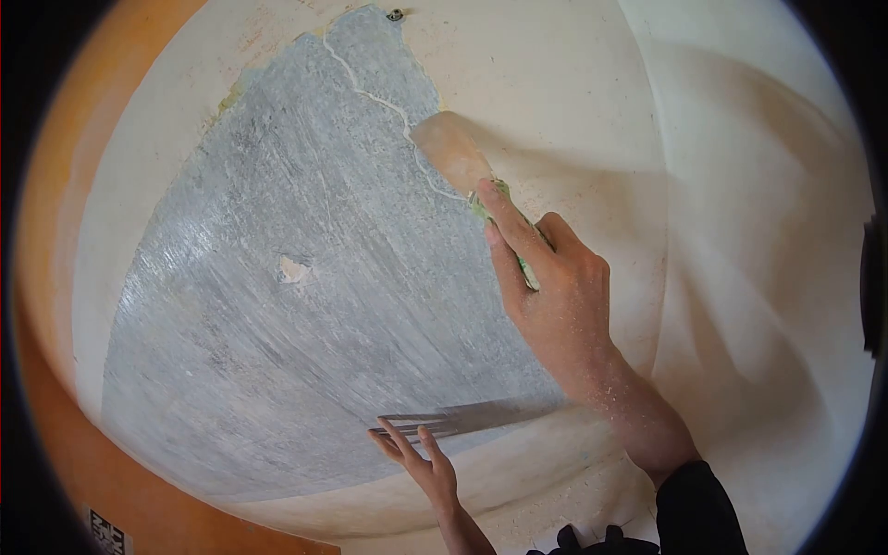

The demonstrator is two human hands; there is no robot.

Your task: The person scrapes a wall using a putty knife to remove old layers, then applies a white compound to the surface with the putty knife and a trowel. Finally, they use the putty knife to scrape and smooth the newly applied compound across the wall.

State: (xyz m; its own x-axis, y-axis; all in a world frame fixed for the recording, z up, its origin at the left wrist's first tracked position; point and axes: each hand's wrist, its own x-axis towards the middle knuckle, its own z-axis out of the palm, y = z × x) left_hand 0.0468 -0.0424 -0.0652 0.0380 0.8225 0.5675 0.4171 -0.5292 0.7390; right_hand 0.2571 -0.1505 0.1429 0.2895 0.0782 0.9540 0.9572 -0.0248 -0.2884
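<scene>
My right hand (560, 282) is closed around the green handle of a putty knife (453, 153), index finger stretched along it toward the blade. The wide blade lies against the wall, beside a pale jagged line (393, 106) that runs down the grey patch (250, 361). Fine white dust covers the back of this hand and the wrist. Lower down, my left hand (425, 462) is open, fingers spread, its fingertips at the lower part of the grey patch and holding nothing. A small chipped spot (294, 269) shows pale within the grey.
Cream-coloured wall (564, 102) surrounds the patch, with yellowish ragged edges near the top. A small metal fitting (396, 15) sits at the patch's upper tip. Orange surface (139, 490) borders the lower left, where a black-and-white label (109, 532) shows. Shadows fall across the right side.
</scene>
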